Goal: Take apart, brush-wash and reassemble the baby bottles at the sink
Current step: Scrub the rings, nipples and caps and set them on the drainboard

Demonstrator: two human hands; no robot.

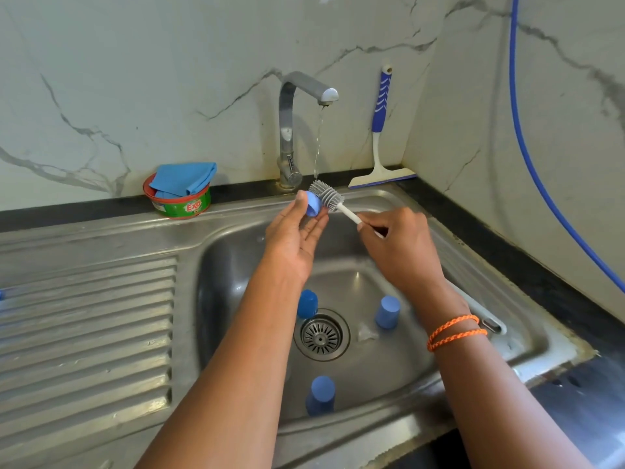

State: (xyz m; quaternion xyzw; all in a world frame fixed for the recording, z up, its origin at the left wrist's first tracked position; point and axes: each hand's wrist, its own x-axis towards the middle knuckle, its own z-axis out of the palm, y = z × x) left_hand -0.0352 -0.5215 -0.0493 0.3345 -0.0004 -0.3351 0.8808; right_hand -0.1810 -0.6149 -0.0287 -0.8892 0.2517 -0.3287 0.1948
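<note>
Left arm: reaches forward and up over the stainless-steel sink basin (pixel 507 319), forearm bare, palm turned to the right.
Left hand (pixel 297 231): fingers nearly straight and pointing up; thumb and fingertips pinch a small blue plastic bottle cap (pixel 313 204) at the top of the hand.
Right arm: reaches in from the lower right, crossing the basin; two orange braided cords (pixel 455 331) circle the wrist.
Right hand (pixel 399 247): fingers curled round the white handle of a grey silicone bottle brush (pixel 326 194), gripped close to the head.
Brush axis: long axis runs from the right hand up and left; the bristle head points to the upper left and touches the cap.
Cap position: held above the back of the basin, just below the water stream (pixel 318 143) falling from the curved metal tap (pixel 287 130).
Water contact: the stream lands on the top of the brush head.
Basin contents: three blue cylindrical bottle pieces stand on the floor, one left of the round drain strainer (pixel 321 335), one right of it (pixel 388 312), one near the front wall (pixel 321 396); whether they are caps or bottles cannot be told.
Worktop items: a green and red soap tub (pixel 179 206) with a folded blue cloth (pixel 184 177) on it stands left of the tap; a blue-handled white squeegee (pixel 380 130) leans against the marble wall on the right.
</note>
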